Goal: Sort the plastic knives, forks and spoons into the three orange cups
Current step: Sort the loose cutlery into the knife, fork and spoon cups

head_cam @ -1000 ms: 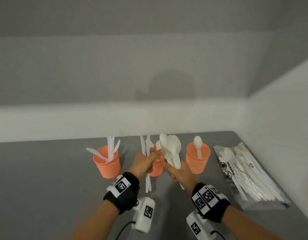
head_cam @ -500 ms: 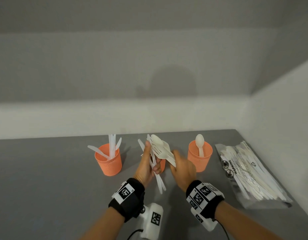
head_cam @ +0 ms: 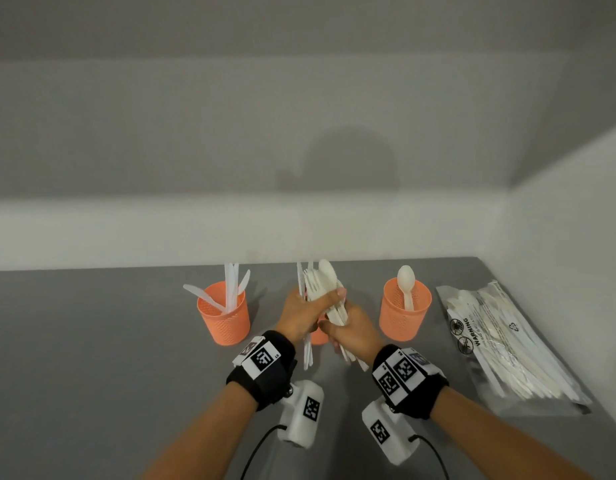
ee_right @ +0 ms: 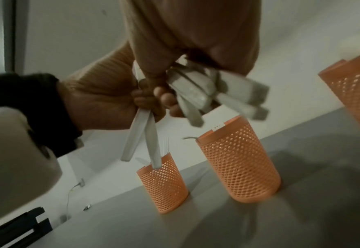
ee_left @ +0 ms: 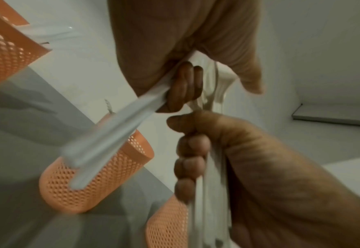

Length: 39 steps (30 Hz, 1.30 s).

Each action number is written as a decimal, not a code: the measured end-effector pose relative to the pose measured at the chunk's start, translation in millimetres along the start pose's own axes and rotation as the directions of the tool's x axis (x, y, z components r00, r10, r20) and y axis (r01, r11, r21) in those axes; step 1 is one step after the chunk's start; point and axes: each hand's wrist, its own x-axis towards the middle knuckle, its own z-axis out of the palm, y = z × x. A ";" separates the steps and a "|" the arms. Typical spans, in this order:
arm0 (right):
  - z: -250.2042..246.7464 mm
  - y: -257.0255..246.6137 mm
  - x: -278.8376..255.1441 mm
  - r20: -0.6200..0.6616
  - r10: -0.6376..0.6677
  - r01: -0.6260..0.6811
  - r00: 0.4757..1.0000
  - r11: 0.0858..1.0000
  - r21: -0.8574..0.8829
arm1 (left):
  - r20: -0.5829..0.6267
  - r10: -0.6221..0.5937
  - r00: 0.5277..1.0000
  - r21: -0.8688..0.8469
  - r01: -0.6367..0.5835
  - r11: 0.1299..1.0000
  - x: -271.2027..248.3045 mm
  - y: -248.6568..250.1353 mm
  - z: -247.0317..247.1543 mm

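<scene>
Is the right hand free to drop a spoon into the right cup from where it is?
Probably yes: the right cup stands open-topped just beside the right hand with nothing between, though that hand grips a whole bundle, which the left hand also holds.

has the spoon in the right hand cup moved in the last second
No. The spoon stands in the right cup as before, bowl up, beside the bag of cutlery; only the camera view shifted.

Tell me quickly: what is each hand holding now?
Left hand: closed, gripping cutlery.
Right hand: closed on a bundle of cutlery.
</scene>
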 end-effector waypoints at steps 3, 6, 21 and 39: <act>0.3 2.9 1.7 0.004 0.066 -0.066 0.998 0.990 0.124 | -0.133 0.027 0.991 -0.002 -0.027 1.000 6.5 6.6 -22.6; -3.7 8.8 4.3 0.012 0.121 -0.121 0.993 0.976 0.180 | -0.471 0.083 0.878 0.002 -0.092 0.996 28.8 13.8 -64.0; -24.4 20.4 8.2 0.077 0.196 -0.209 0.978 0.942 0.263 | -0.556 0.141 0.819 0.374 0.095 0.922 91.9 -37.8 -154.5; 4.3 18.1 7.9 -0.133 0.089 -0.044 0.987 0.952 0.304 | -0.193 0.152 0.969 0.308 -0.087 0.947 20.6 -34.2 0.8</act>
